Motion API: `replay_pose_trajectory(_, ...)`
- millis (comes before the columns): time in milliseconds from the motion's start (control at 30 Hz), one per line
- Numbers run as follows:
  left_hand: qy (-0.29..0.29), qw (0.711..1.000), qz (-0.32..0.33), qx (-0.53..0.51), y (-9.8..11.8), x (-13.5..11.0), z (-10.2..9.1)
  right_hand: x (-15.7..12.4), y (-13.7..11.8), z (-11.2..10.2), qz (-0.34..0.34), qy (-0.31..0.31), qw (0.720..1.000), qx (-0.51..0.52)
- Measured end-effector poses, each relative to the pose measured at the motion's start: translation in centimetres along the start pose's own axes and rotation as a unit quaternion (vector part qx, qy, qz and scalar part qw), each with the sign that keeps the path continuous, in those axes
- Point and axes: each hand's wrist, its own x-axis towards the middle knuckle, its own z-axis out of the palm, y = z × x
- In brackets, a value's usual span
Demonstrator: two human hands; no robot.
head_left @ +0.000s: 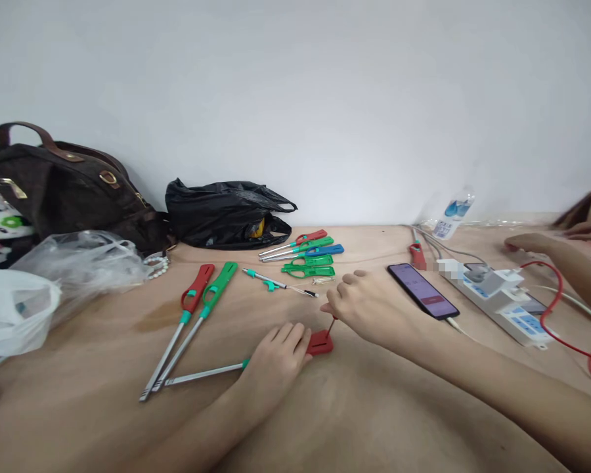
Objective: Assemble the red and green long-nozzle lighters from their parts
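Under my left hand (280,351) a red long-necked lighter (321,343) lies on the table, its silver tube pointing left and its handle end showing at the right. My left fingers wrap over the handle. My right hand (357,302) is closed round a screwdriver (331,326), whose thin shaft reaches down to the handle's end; the grip is mostly hidden in my fist. Left of my hands lie another red lighter (197,289) and a green lighter (221,286). Beyond them are a loose silver tube with inner parts (266,278) and green handle halves (309,265).
Further back lie more lighters (315,243) and a black plastic bag (226,213). A brown backpack (73,190) and plastic bags (17,312) stand left. A phone (423,291), power strip (495,305), cables and bottle (456,215) are right. Another person's hand (532,244) rests at far right.
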Motion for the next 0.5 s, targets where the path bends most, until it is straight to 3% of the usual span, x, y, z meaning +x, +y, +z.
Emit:
replay_pose_trajectory(133, 0.009, 1.0, 0.009, -0.001, 0.0, 0.1, -0.2, -0.4, 0.2, -0.1, -0.014, 0.036, 0.999, 0.023)
replay_pose_trajectory(300, 0.018, 1.0, 0.013, 0.003, 0.0, 0.1, -0.1, -1.2, 0.7, -0.2, -0.048, 0.025, 0.995, 0.087)
replay_pose_trajectory(500, 0.005, 1.0, 0.0, -0.001, 0.0, 0.0, 0.0, -0.3, 0.0, 1.3, -0.02, 0.082, 0.996, 0.02)
